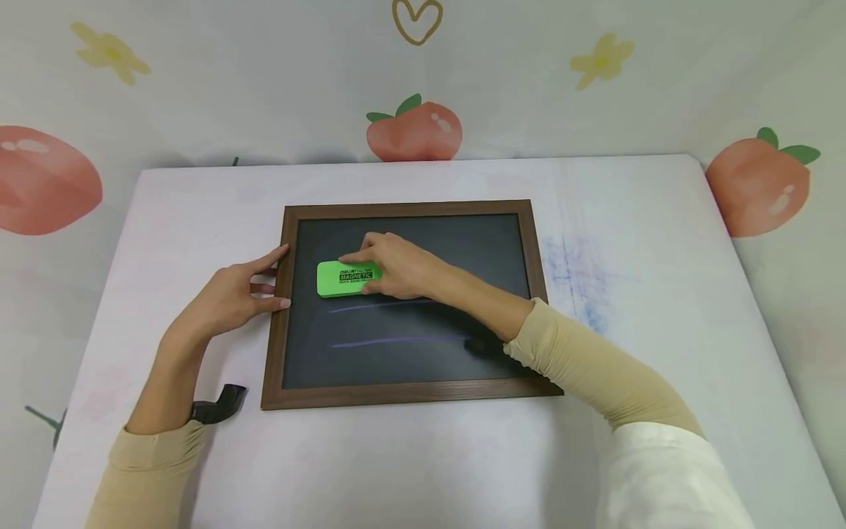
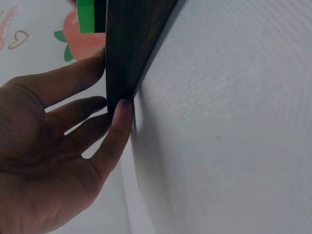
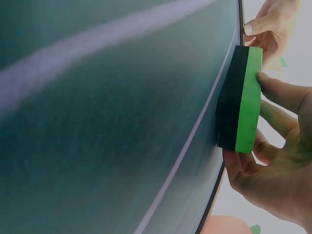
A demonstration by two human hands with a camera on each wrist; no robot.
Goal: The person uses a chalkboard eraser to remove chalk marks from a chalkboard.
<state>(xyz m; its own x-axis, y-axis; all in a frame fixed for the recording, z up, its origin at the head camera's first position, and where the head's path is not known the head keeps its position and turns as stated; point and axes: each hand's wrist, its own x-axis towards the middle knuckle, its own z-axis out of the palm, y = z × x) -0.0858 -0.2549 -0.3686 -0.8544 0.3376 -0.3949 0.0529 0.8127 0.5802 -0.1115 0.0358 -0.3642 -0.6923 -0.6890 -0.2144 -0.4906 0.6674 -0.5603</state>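
right arm was stretched forward across the chalkboard (image 1: 410, 353), sleeve pulled to the wrist, right hand (image 1: 396, 266) laid palm down over the green eraser (image 1: 344, 279). the eraser was gripped from its green top, fingers (image 3: 280, 92) curled along one long edge and thumb on the other, black felt side pressed flat on the dark surface. the eraser sat in the upper left part of the board, just beside the left frame rail. two pale chalk lines (image 1: 383, 342) were seen just below the grip, toward the person. left hand (image 1: 231, 297) was held flat beside the board, fingers (image 2: 117, 122) straight and spread, tips pressed against the wooden frame (image 2: 129, 44) outer edge, nothing gripped. board was laid flat on the white table (image 1: 661, 330). a faint blue smudge (image 1: 575, 275) was seen on the table, well right of the grip.
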